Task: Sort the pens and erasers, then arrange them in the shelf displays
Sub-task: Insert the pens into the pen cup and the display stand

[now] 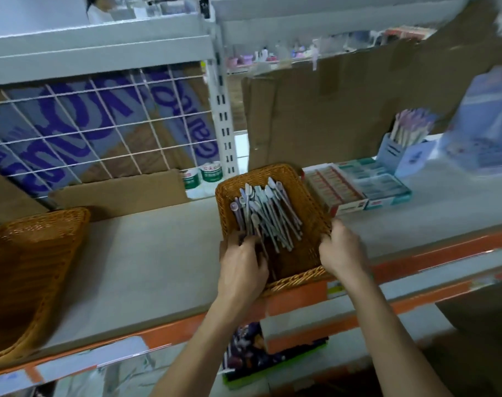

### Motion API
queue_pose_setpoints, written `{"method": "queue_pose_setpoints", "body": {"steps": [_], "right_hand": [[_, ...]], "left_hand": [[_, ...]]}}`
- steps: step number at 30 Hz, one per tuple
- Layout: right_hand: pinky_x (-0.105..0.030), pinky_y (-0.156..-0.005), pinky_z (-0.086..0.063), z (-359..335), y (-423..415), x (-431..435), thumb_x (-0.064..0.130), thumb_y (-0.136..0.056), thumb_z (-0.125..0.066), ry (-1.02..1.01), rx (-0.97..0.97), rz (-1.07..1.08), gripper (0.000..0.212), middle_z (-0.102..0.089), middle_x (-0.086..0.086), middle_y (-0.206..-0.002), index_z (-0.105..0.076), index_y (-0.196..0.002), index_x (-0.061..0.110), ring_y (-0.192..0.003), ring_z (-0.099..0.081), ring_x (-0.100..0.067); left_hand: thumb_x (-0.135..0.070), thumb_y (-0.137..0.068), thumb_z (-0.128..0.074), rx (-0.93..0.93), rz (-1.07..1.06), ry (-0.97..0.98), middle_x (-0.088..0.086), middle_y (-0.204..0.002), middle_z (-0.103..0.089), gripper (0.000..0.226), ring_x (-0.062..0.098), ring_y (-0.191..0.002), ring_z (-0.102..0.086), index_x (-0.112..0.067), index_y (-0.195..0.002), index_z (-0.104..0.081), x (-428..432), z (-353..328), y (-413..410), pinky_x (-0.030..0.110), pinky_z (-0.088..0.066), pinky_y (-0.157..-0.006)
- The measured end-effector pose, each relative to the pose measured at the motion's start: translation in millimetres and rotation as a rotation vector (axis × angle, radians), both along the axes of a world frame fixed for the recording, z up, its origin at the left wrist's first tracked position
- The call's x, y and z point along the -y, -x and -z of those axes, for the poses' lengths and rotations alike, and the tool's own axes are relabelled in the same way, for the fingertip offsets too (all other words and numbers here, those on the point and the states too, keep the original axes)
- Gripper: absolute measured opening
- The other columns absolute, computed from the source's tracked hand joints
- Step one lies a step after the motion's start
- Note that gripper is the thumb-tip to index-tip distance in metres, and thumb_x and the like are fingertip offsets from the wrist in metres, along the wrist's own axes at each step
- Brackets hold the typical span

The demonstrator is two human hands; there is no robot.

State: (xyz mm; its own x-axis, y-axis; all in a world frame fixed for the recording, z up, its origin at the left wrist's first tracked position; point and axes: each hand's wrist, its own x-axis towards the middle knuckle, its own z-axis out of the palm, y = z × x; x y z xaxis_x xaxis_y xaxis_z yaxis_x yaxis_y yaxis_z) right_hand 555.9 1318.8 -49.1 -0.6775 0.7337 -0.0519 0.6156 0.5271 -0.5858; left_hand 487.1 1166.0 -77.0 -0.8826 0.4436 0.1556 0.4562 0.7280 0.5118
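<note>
Head view: slim grey and lilac pens with rounded caps lie heaped in a wicker basket at frame centre, on the shelf. The left hand clasps its left wall, the right hand its right rim.

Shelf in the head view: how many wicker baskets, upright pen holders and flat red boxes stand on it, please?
Baskets: 2
Pen holder: 1
Red box: 1
Total: 4
</note>
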Motion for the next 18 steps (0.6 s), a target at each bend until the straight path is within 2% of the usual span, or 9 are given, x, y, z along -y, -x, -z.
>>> {"method": "queue_pose_setpoints", "body": {"steps": [5, 8, 10, 12, 15, 16, 18], "right_hand": [[-0.035, -0.081, -0.044, 2, -7, -43, 0.015, -0.095, -0.048, 0.005, 0.038, -0.029, 0.029, -0.061, -0.017, -0.114, -0.049, -0.124, 0.011, -0.104, -0.057, -0.037], [-0.035, -0.082, -0.044, 6, -12, -59, 0.012, -0.094, -0.049, 0.009, 0.062, -0.019, 0.032, -0.06, -0.017, -0.115, -0.047, -0.125, 0.008, -0.105, -0.057, -0.036], [-0.035, -0.09, -0.042, 11, -11, -64, 0.01, -0.091, -0.051, -0.056, 0.024, -0.04, 0.038, -0.055, -0.017, -0.124, -0.046, -0.128, 0.007, -0.114, -0.051, -0.034], [-0.036, -0.102, -0.036, 14, -3, -67, 0.008, -0.087, -0.056, -0.207, -0.103, -0.081, 0.047, -0.047, -0.015, -0.135, -0.045, -0.132, 0.006, -0.125, -0.041, -0.032], [-0.037, -0.108, -0.033, 6, 18, -72, 0.002, -0.085, -0.057, -0.296, -0.275, -0.181, 0.047, -0.048, -0.015, -0.135, -0.049, -0.131, 0.006, -0.129, -0.039, -0.032], [-0.036, -0.107, -0.035, 2, 26, -73, 0.003, -0.086, -0.055, -0.276, -0.269, -0.246, 0.045, -0.05, -0.015, -0.132, -0.051, -0.131, 0.008, -0.127, -0.042, -0.032], [-0.035, -0.101, -0.04, 0, 42, -77, 0.006, -0.09, -0.052, -0.243, -0.175, -0.386, 0.043, -0.051, -0.012, -0.13, -0.049, -0.132, 0.014, -0.122, -0.047, -0.029]], "left_hand": [[-0.021, -0.086, -0.053, -0.028, -0.042, 0.091, 0.012, -0.129, -0.05, 0.045, 0.035, -0.117, -0.044, -0.014, -0.13, -0.05, -47, 2, -5, 0.043, -0.041, -0.099], [-0.027, -0.091, -0.048, -0.055, -0.011, 0.195, 0.013, -0.132, -0.048, 0.043, 0.034, -0.122, -0.043, -0.009, -0.13, -0.045, -67, -1, -5, 0.042, -0.035, -0.106], [-0.033, -0.094, -0.045, -0.078, 0.007, 0.278, 0.013, -0.133, -0.046, 0.047, 0.033, -0.127, -0.04, -0.009, -0.134, -0.04, -79, -4, 0, 0.041, -0.032, -0.109], [-0.032, -0.095, -0.046, -0.061, 0.014, 0.322, 0.013, -0.132, -0.047, 0.049, 0.032, -0.125, -0.041, -0.008, -0.137, -0.036, -91, -9, 8, 0.039, -0.036, -0.103], [-0.04, -0.095, -0.05, 0.181, -0.075, 0.372, 0.017, -0.138, -0.04, 0.062, 0.036, -0.124, -0.039, -0.007, -0.142, -0.026, -116, -17, 24, 0.04, -0.041, -0.095], [-0.048, -0.093, -0.049, 0.265, -0.127, 0.378, 0.018, -0.139, -0.039, 0.071, 0.037, -0.125, -0.038, -0.008, -0.144, -0.021, -126, -18, 30, 0.041, -0.041, -0.094], [-0.058, -0.088, -0.048, 0.312, -0.174, 0.431, 0.019, -0.14, -0.039, 0.083, 0.037, -0.124, -0.035, -0.01, -0.147, -0.015, -143, -16, 42, 0.042, -0.041, -0.094]]}}
